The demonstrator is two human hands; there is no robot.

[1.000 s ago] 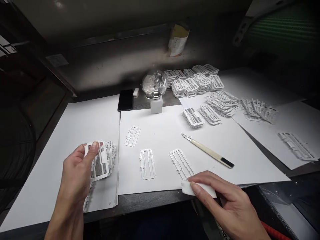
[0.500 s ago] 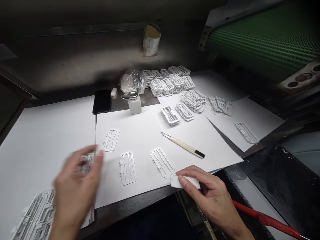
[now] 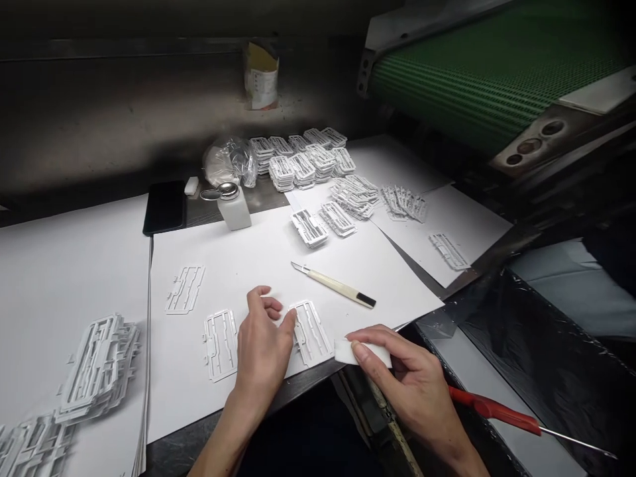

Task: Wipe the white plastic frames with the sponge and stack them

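Observation:
My right hand (image 3: 410, 371) grips a white eraser-like block (image 3: 362, 353) between thumb and fingers at the table's front edge. Close by on its left, a white slotted plastic frame (image 3: 314, 334) lies flat on the paper. My left hand (image 3: 265, 341) is over the paper with fingers loosely bent and apart from the thumb. Its thumb tip is at that frame's left edge; whether it touches is unclear. A second plastic frame (image 3: 220, 346) is partly covered by this hand, and a third frame (image 3: 185, 289) lies farther left. A craft knife (image 3: 334, 285) rests beyond the hands.
Stacks of frames (image 3: 303, 162) stand at the back, and another pile (image 3: 97, 368) sits at left. A pump bottle (image 3: 235, 211), a phone (image 3: 165, 207) and a plastic bag (image 3: 230, 162) are behind. A red-handled screwdriver (image 3: 497, 409) lies right; a green conveyor belt (image 3: 462, 73) hangs above.
My left hand has moved right, from beside the left pile to the rightmost frame. My right hand still holds the white block. The whole view has shifted to the right.

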